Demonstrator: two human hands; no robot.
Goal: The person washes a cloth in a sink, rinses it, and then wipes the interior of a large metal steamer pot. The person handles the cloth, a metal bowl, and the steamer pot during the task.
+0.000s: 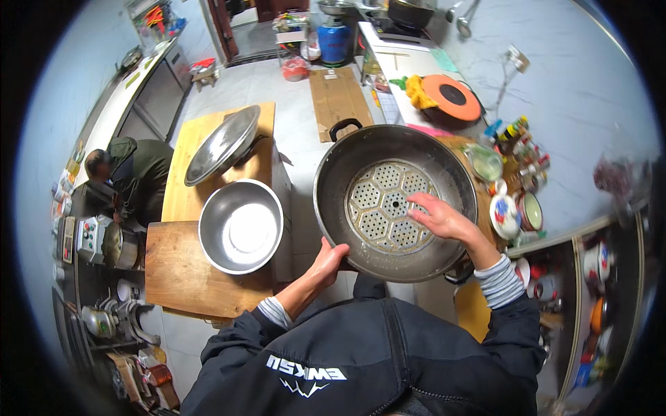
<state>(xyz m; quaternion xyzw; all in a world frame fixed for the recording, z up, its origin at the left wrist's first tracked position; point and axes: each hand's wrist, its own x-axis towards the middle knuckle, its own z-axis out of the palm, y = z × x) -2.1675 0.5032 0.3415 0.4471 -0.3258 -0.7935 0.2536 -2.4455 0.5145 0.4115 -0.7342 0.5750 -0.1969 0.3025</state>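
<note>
A large dark metal wok (333,197) is held in front of me, with a perforated round steamer plate (372,227) lying in its bottom. My left hand (331,260) grips the wok's near left rim, thumb on top and the other fingers hidden below. Over the right part of the steamer plate is my right hand (439,217), its fingers spread and its fingertips at the plate; whether they touch it I cannot tell. To the left, a deep stainless steel bowl (242,226) stands on the wooden table, and a metal lid (223,145) leans tilted behind it.
A wooden board (208,270) lies under the bowl. Another person (140,171) bends at the far left, near a pot (122,247). On the right stand bottles (520,156), a lidded floral dish (504,216) and an orange round lid (451,98). Flattened cardboard (341,99) covers floor ahead.
</note>
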